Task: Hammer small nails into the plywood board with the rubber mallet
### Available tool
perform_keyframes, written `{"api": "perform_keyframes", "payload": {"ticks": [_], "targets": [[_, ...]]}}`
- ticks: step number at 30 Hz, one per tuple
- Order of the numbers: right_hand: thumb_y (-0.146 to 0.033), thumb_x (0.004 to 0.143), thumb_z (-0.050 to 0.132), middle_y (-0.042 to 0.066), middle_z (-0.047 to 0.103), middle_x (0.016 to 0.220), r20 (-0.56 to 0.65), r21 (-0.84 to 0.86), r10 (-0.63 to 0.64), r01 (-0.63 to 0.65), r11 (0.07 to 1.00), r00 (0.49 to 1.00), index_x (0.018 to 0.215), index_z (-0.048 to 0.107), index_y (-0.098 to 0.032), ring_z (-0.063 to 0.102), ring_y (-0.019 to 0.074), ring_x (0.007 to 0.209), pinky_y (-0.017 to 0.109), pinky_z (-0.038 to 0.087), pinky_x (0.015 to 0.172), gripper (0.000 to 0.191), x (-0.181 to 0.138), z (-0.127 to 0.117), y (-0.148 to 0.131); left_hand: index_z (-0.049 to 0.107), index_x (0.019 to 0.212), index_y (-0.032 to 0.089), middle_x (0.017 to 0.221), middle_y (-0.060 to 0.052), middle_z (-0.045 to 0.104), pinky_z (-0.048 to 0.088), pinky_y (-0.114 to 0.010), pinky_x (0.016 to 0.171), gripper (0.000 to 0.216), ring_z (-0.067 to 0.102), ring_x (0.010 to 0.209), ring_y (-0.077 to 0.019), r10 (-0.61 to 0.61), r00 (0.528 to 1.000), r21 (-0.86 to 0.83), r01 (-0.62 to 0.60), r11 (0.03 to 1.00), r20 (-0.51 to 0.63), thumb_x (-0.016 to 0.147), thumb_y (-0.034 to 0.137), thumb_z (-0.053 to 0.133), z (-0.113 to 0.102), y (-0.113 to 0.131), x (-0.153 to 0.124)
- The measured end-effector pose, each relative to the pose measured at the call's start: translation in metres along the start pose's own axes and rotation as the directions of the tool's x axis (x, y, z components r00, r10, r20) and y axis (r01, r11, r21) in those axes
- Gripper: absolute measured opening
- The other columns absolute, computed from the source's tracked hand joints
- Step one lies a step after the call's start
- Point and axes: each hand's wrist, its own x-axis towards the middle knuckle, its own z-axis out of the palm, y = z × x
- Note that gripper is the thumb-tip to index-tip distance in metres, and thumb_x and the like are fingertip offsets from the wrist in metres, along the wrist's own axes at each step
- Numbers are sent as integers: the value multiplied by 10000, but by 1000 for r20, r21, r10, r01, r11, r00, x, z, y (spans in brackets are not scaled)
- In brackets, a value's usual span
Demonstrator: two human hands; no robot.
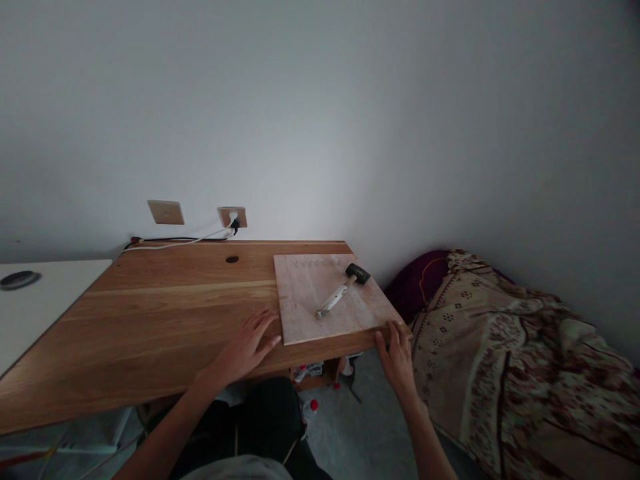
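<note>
Pale board (313, 283) lies on the wooden desk (175, 313), mallet (343, 291) loose atop. Left hand (243, 348) spread, empty; right hand (397, 357) at front corner, grip cannot be told. Tilting the board could shed the mallet.

We seem to be in a home bedroom: floral-patterned bedding (493, 353) lies heaped beside the wooden desk (175, 320).
</note>
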Motion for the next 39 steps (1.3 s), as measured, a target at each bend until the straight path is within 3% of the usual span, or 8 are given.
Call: {"api": "perform_keyframes", "payload": {"ticks": [3, 7, 11, 16, 29, 39], "targets": [[-570, 1036, 297, 271, 484, 1432, -36, -63, -66, 63, 996, 997, 1473, 416, -106, 423, 392, 1392, 613, 409, 1076, 648, -1, 4, -1, 543, 1437, 197, 1553, -122, 497, 289, -508, 1254, 505, 388, 1491, -259, 42, 999, 3, -42, 999, 19, 1032, 479, 435, -2, 1, 1], [-469, 1054, 263, 282, 483, 1437, -11, -167, -62, 60, 984, 998, 1468, 426, -91, 425, 394, 1382, 611, 397, 1073, 584, -2, 6, -5, 564, 1417, 209, 1557, -98, 498, 220, -498, 1284, 471, 335, 1519, -242, 97, 995, -9, -97, 995, 36, 1039, 457, 430, -6, 3, 3], [-379, 1053, 257, 286, 510, 1408, 17, -233, -88, 90, 968, 996, 1437, 463, -47, 406, 393, 1387, 599, 381, 1083, 548, -3, 7, -8, 585, 1382, 189, 1517, -112, 541, 290, -483, 1257, 490, 406, 1480, -248, 30, 999, -85, -28, 996, 22, 1040, 490, 405, -7, 0, 4], [-330, 1038, 271, 282, 493, 1423, 13, -234, -98, 98, 967, 995, 1388, 527, -90, 399, 398, 1390, 634, 356, 1080, 495, -6, 9, -6, 645, 1286, 182, 1452, -130, 600, 409, -478, 1179, 495, 545, 1368, -272, -102, 994, -190, 92, 977, -41, 1033, 522, 390, -8, -4, 2], [-405, 1053, 282, 270, 504, 1419, -102, -164, -51, 33, 986, 994, 1461, 428, -73, 414, 377, 1393, 577, 359, 1124, 546, -5, 14, -9, 677, 1196, 193, 1354, -123, 670, 434, -477, 1151, 474, 592, 1308, -276, -82, 996, -250, 70, 966, -38, 1023, 536, 399, -10, 0, 5], [-394, 1046, 276, 270, 483, 1435, -73, -164, -48, 36, 986, 996, 1474, 405, -95, 389, 384, 1417, 618, 339, 1121, 538, -5, 16, -1, 707, 1161, 196, 1261, -106, 728, 478, -453, 1091, 579, 646, 1222, -291, -149, 988, -352, 128, 927, -33, 997, 640, 374, -15, 4, 5]]}}
